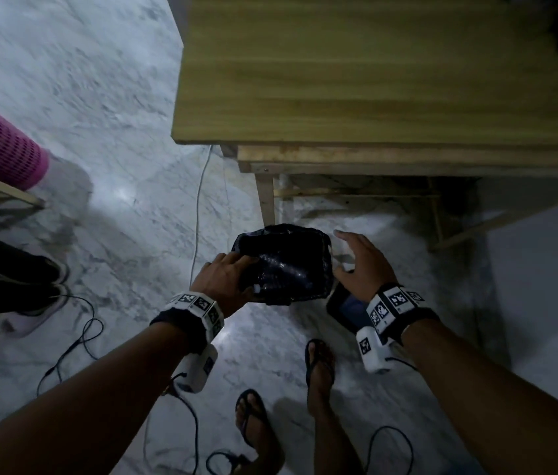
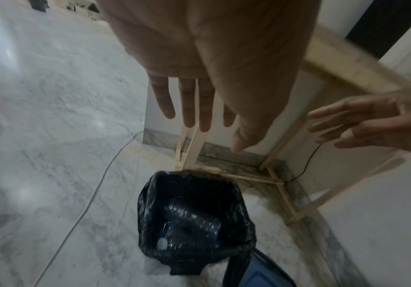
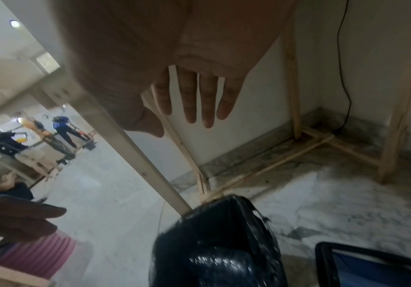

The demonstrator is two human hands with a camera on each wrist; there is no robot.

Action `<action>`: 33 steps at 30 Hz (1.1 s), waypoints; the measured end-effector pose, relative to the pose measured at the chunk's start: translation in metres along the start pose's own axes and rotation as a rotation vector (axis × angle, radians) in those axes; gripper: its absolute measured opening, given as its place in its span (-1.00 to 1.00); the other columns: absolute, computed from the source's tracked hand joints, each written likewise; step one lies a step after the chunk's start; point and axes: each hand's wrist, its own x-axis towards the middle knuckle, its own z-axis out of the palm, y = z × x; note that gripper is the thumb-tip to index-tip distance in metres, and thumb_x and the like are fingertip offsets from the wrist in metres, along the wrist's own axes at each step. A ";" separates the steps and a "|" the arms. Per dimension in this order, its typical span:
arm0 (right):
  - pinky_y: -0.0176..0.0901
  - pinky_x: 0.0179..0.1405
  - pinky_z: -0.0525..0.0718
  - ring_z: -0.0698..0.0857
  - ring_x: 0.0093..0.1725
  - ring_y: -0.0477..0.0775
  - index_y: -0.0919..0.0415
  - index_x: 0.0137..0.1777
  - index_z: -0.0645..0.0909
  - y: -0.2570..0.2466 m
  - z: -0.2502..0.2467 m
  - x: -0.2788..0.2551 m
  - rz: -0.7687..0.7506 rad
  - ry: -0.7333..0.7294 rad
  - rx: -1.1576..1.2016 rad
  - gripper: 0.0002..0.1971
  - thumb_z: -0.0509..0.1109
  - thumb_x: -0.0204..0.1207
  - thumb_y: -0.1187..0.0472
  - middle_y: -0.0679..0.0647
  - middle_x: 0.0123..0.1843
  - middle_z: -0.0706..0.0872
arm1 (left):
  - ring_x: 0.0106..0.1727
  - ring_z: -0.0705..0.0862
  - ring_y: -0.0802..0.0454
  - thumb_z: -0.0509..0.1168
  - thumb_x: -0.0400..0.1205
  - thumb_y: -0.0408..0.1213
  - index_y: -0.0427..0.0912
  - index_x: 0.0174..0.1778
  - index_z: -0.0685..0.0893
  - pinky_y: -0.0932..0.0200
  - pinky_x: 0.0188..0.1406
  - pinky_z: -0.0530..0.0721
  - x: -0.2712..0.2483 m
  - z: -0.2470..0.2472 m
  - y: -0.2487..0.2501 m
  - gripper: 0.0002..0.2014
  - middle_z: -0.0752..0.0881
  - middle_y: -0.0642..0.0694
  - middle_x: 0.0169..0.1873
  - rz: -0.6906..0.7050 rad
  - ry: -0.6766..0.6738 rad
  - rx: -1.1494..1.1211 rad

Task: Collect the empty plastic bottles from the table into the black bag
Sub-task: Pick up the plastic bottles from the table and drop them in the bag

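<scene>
The black bag (image 1: 305, 241) stands open on the marble floor beside the wooden table's leg (image 1: 265, 204). Clear plastic bottles (image 2: 192, 221) lie inside it, one with a pale cap (image 2: 162, 243). My left hand (image 1: 236, 269) hovers over the bag's left rim with straight fingers (image 2: 189, 108) and holds nothing. My right hand (image 1: 346, 252) is spread just right of the bag, its fingers (image 3: 192, 103) also straight and empty. Above, the tabletop (image 1: 373, 80) shows no bottle in the part I see. The bag (image 3: 219, 242) fills the lower middle of the right wrist view.
A dark-framed blue object (image 1: 346, 306) sits on the floor under my right wrist. A pink perforated basket (image 1: 6, 152) and another person's legs (image 1: 13, 279) are at the left. Cables (image 1: 198, 207) cross the floor. My sandalled feet (image 1: 318, 368) stand behind the bag.
</scene>
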 end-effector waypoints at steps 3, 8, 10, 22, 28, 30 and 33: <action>0.11 0.43 0.55 0.51 0.48 0.13 0.02 0.53 0.43 -0.038 -0.034 -0.019 -0.031 0.078 0.014 -0.36 0.42 0.42 0.22 0.06 0.52 0.51 | 0.30 0.54 -0.18 0.35 0.48 0.08 0.10 0.53 0.41 -0.14 0.16 0.61 -0.018 -0.046 0.011 -0.34 0.60 -0.09 0.32 0.049 0.060 0.019; -0.18 0.30 0.50 0.50 0.49 0.10 -0.07 0.57 0.39 -0.089 -0.090 -0.042 -0.039 0.195 0.001 -0.38 0.39 0.47 0.15 0.02 0.55 0.50 | 0.36 0.52 -0.14 0.34 0.54 0.08 0.16 0.54 0.40 -0.18 0.19 0.62 -0.029 -0.124 0.035 -0.39 0.59 -0.05 0.35 0.116 0.147 0.080; -0.20 0.28 0.50 0.49 0.50 0.08 -0.10 0.58 0.35 -0.104 -0.114 -0.048 -0.035 0.202 0.004 -0.38 0.37 0.51 0.14 -0.03 0.58 0.46 | 0.39 0.50 -0.16 0.33 0.56 0.08 0.15 0.55 0.39 -0.18 0.22 0.61 -0.028 -0.156 0.047 -0.39 0.57 -0.06 0.38 0.135 0.167 0.109; 0.11 0.39 0.54 0.47 0.49 0.15 0.01 0.56 0.39 -0.117 -0.274 0.008 0.002 0.406 -0.047 -0.39 0.37 0.47 0.13 0.04 0.54 0.47 | 0.38 0.52 -0.21 0.36 0.55 0.05 0.09 0.55 0.42 -0.16 0.25 0.61 0.076 -0.332 0.159 -0.39 0.58 -0.12 0.40 0.312 0.366 0.207; 0.20 0.39 0.51 0.45 0.48 0.26 0.08 0.54 0.40 -0.083 -0.339 0.109 0.098 0.487 -0.080 -0.39 0.38 0.46 0.10 0.14 0.54 0.47 | 0.41 0.51 -0.21 0.37 0.56 0.05 0.06 0.54 0.43 -0.15 0.28 0.58 0.189 -0.377 0.209 -0.39 0.55 -0.14 0.44 0.327 0.406 0.242; 0.20 0.39 0.51 0.46 0.47 0.29 0.07 0.53 0.41 -0.070 -0.358 0.147 0.133 0.505 -0.093 -0.39 0.37 0.44 0.07 0.16 0.53 0.48 | 0.42 0.50 -0.22 0.37 0.56 0.06 0.07 0.55 0.42 -0.16 0.29 0.58 0.232 -0.384 0.223 -0.38 0.54 -0.15 0.45 0.321 0.395 0.263; 0.20 0.44 0.47 0.44 0.50 0.32 0.10 0.54 0.41 -0.047 -0.378 0.200 0.181 0.500 -0.146 -0.36 0.35 0.43 -0.01 0.19 0.55 0.47 | 0.41 0.49 -0.22 0.38 0.54 0.07 0.08 0.54 0.42 -0.17 0.28 0.58 0.294 -0.389 0.242 -0.37 0.53 -0.16 0.45 0.311 0.395 0.268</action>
